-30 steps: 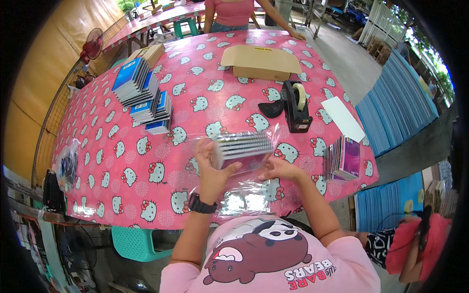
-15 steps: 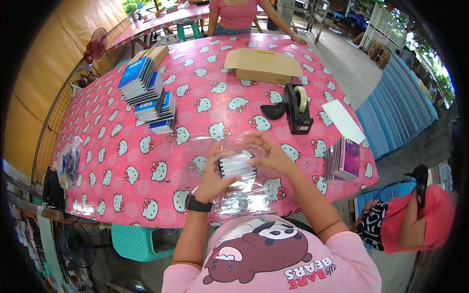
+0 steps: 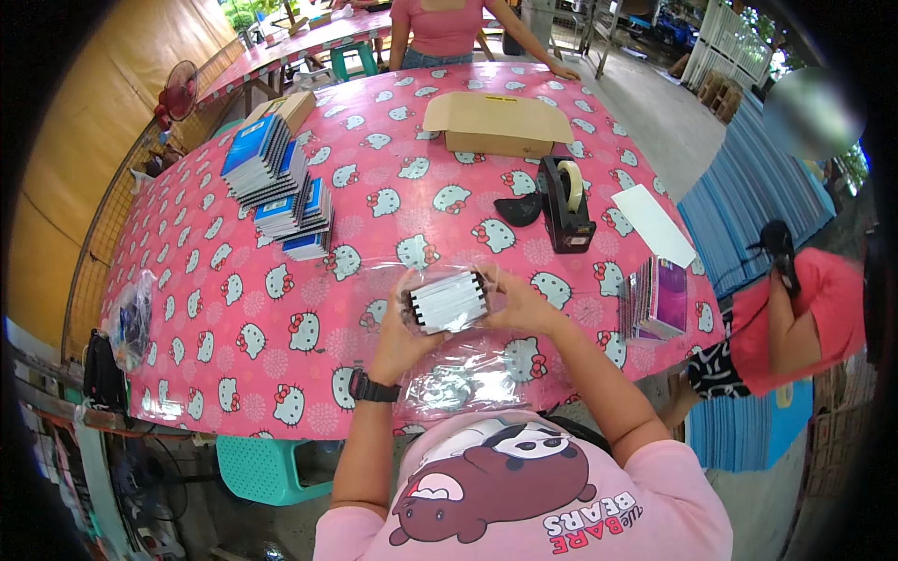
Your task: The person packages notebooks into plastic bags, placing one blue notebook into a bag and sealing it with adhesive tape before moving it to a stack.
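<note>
A small stack of spiral notebooks stands in front of me, white page edges up and black coils along two sides. My left hand is closed around its left end, thumb along the near side. At the opposite end, my right hand presses against the coils with its fingers. Beneath and around the stack lies a clear plastic sheet or bag, glossy and wrinkled on the near side. The undersides of the notebooks are hidden.
Piled blue notebooks stand at the far left. Beyond my hands are an opened cardboard box, a tape dispenser and a dark rounded object. Purple notebooks and white card lie right. One person stands opposite, another at right.
My right hand has come down from above the stack onto its right end. The notebooks sit more evenly between my hands. The person at right has shifted.
</note>
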A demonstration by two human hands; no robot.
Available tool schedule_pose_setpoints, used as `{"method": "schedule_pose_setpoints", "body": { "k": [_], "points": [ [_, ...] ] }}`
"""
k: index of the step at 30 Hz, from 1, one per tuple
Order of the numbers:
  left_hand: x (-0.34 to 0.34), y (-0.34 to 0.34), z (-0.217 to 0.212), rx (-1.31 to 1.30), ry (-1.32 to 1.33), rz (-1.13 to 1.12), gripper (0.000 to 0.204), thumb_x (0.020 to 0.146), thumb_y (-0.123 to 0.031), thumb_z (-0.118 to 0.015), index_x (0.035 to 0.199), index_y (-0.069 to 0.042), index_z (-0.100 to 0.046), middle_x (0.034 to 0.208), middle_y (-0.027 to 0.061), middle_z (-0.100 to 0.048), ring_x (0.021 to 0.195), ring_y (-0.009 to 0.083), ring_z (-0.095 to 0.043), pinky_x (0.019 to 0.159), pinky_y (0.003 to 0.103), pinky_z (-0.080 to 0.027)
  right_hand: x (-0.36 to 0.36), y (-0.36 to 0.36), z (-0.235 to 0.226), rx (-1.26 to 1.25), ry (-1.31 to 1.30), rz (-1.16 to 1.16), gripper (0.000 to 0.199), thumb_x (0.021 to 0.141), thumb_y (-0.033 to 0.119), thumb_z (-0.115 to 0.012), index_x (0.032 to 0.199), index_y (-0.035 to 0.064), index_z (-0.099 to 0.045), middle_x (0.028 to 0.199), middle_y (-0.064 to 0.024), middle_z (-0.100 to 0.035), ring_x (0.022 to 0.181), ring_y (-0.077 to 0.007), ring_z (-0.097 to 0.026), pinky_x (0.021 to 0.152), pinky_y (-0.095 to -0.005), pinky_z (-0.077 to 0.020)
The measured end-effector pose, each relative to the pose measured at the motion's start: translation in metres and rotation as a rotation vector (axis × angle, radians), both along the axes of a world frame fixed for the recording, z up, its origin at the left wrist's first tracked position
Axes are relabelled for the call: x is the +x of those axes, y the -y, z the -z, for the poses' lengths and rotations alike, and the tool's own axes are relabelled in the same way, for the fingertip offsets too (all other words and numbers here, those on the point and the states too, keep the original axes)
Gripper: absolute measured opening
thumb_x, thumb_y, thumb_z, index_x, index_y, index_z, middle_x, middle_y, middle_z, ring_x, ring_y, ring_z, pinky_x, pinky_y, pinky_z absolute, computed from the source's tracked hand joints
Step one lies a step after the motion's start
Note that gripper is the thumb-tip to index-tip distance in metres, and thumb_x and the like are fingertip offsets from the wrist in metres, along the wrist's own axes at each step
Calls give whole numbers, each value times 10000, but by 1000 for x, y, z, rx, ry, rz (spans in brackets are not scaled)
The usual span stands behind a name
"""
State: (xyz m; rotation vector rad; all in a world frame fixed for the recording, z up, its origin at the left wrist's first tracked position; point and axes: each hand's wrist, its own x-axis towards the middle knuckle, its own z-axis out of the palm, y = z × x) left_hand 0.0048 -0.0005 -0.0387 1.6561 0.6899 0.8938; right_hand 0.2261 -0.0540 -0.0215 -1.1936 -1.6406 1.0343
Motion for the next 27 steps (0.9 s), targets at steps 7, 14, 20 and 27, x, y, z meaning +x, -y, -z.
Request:
{"method": "schedule_pose_setpoints", "body": {
  "k": [7, 14, 20, 27],
  "points": [
    [-13, -40, -16, -177, 240, 148, 895, 710, -130, -732, 1437, -103, -210, 1279, 158, -475, 1155, 249, -483, 952, 370, -410, 21, -21, -45, -225, -401, 55, 653, 703, 195, -732, 1277, 54, -455, 1131, -85, -590, 1051, -185, -549, 938, -335, -414],
    [12, -48, -89, 479, -680, 34, 494, 722, -120, -687, 1194, -139, -543, 831, 58, -658, 734, 231, -621, 663, 344, -498, -5, -56, -76, 101, 752, 124, 445, 729, 63, -667, 1158, 91, -550, 851, -87, -635, 718, -204, -606, 659, -333, -480],
    [24, -52, -86, 546, -653, -95, 358, 660, -51, -728, 1003, -57, -626, 760, 99, -637, 718, 207, -621, 641, 312, -480, -17, -58, -80, 214, 644, 134, 327, 735, 45, -637, 1055, 79, -577, 892, -76, -652, 758, -270, -620, 684, -357, -487],
    [17, 5, -105, 950, -588, -66, 328, 695, -272, -747, 942, -86, -636, 762, 51, -622, 861, 198, -576, 881, 443, -360, 44, -10, -27, -72, -172, 264, 335, 782, -8, -630, 1108, 21, -556, 868, -28, -646, 747, -73, -572, 658, -227, -457]
  ]
}}
